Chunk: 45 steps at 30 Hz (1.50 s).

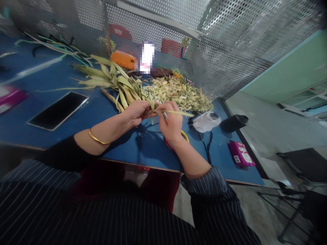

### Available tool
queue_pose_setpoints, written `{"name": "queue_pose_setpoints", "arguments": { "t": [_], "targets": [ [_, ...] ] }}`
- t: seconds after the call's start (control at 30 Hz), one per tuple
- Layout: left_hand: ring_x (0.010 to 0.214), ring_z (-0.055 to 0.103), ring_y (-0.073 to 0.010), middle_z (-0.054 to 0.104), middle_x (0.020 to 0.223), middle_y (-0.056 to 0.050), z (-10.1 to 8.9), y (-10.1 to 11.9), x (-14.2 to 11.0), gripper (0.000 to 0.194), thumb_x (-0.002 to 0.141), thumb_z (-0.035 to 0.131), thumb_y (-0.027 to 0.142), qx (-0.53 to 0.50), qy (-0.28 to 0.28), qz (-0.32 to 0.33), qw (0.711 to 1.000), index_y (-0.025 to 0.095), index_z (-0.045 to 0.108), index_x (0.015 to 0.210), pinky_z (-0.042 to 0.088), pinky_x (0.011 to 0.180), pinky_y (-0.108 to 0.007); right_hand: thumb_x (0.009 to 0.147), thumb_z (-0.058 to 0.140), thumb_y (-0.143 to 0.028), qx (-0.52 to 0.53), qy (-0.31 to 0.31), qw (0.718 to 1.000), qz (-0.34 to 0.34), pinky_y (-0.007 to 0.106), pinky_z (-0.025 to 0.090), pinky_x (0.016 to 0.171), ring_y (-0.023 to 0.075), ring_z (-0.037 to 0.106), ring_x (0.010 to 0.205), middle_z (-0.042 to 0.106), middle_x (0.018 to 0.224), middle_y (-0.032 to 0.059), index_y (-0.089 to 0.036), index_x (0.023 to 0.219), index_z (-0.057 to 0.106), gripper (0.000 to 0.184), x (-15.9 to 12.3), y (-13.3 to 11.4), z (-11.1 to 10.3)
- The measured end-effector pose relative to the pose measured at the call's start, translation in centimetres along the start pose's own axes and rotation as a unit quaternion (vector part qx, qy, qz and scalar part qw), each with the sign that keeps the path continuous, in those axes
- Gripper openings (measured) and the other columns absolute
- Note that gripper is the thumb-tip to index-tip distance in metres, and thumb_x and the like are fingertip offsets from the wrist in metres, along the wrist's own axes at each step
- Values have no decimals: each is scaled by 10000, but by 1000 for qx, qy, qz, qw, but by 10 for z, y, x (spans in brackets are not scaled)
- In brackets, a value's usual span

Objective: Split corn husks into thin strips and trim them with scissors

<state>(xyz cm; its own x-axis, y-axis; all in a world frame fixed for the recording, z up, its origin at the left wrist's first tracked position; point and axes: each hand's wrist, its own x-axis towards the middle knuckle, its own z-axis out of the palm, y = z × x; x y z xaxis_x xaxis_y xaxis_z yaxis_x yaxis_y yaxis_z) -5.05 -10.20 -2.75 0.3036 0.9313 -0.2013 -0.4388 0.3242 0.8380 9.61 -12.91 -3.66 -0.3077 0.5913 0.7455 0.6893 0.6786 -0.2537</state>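
Observation:
Above the blue table, my left hand (139,113) has its fingers closed on a pale green leaf strip (152,104), seemingly dried husk. My right hand (170,120) meets it fingertip to fingertip, pinching a thin stem-like strip (186,114) that sticks out to the right. A small silvery spot shows at the right fingers; I cannot make out what it is. Just beyond both hands lie long dried husk leaves (124,90) and a heap of shredded leaf scraps (178,92). Partly hidden under my right wrist is a red and yellow ring-shaped thing (185,136).
A phone (58,110) lies at left on the blue table (122,146). White thread spool (206,121), black spool (233,123) and purple tissue pack (241,153) stand right. An orange item (124,60) lies behind, before a perforated metal screen (153,23).

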Motion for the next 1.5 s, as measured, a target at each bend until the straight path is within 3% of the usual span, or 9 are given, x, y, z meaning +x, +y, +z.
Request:
{"name": "queue_pose_setpoints", "arguments": {
  "t": [0.1,0.27,0.4,0.6,0.73,1.03,1.13,1.33,1.5],
  "targets": [
    [588,646,-102,660,629,-41,5,6,-5,39,750,665,146,35,23,17,999,111,679,741,541,609,-187,903,517,-312,122,59,975,178,318,468,758,176,583,831,621,857,52,-203,834,577,142,0,8,4],
    [611,675,-119,645,577,-32,7,7,-7,86,764,641,115,84,35,16,996,93,714,804,546,594,-171,832,580,-372,319,3,887,335,251,449,523,111,564,520,588,669,-24,-203,785,548,178,2,19,14],
    [671,691,-132,683,656,-58,4,6,-4,128,736,625,75,87,10,17,996,82,715,827,553,635,-183,788,616,-354,376,11,849,370,228,393,417,92,513,399,553,567,-56,-200,770,534,175,5,16,12],
    [731,691,-147,700,780,-78,4,10,-8,119,646,595,34,63,-23,26,997,78,688,706,573,741,-247,766,630,-334,384,42,839,384,230,432,453,91,545,449,572,589,-43,-189,755,557,163,7,15,9],
    [730,677,-136,713,799,-55,4,6,-9,118,604,691,70,104,-45,58,992,101,697,717,555,788,-271,753,646,-325,382,54,833,396,232,426,454,95,555,461,585,596,-36,-186,751,573,157,7,16,11],
    [640,621,-108,678,692,-16,2,1,-5,245,643,765,219,182,80,155,968,137,730,871,433,523,-188,769,649,-392,426,3,789,443,225,388,386,85,539,396,655,678,-20,-196,764,569,212,7,7,8],
    [646,627,-108,671,698,-16,-1,6,-3,217,661,755,228,168,112,190,961,139,719,855,403,487,-175,826,593,-362,420,-51,811,404,223,402,405,91,567,415,672,707,-19,-212,802,539,161,6,4,5],
    [571,596,-98,624,636,0,-1,11,-1,187,626,776,211,150,144,186,960,131,665,753,361,420,-170,925,463,-285,336,-97,920,179,290,534,706,127,675,693,706,918,10,-258,1063,551,167,5,5,-2],
    [501,543,-69,628,637,12,-2,9,-1,190,598,784,210,167,120,186,961,130,651,707,389,423,-178,913,491,-224,218,-132,965,59,295,517,793,143,673,811,705,916,8,-245,1016,622,168,9,7,-13]
  ]
}}
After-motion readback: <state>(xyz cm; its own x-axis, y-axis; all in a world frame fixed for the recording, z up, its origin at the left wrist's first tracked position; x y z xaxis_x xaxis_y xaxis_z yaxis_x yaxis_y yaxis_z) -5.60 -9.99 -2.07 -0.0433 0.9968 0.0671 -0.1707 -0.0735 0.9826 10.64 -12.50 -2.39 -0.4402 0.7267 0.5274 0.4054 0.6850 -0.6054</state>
